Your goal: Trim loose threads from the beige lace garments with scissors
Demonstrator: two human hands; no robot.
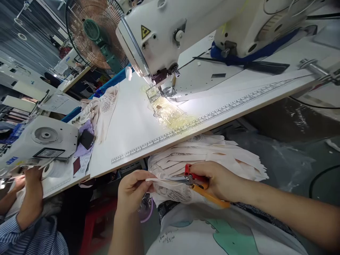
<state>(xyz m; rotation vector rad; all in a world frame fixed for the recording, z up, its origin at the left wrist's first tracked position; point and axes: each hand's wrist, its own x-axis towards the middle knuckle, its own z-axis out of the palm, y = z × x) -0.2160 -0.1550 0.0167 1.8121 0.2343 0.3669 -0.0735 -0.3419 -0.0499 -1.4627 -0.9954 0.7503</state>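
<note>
Below the table edge, right hand (216, 180) grips snips (198, 182) — left hand (132, 189) pinches lace (170, 189).

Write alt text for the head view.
A person's left hand pinches a strip of pale lace fabric while the right hand holds red-and-orange snips against it, above a fabric pile on the lap. Beyond is a white table with a sewing machine; a co-worker's hand shows at left.

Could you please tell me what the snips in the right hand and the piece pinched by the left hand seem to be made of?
The snips look like metal blades with glossy red and orange plastic handles. The piece looks like thin cream lace fabric: it shows an openwork pattern and hangs limp between the left hand and the right hand.
</note>
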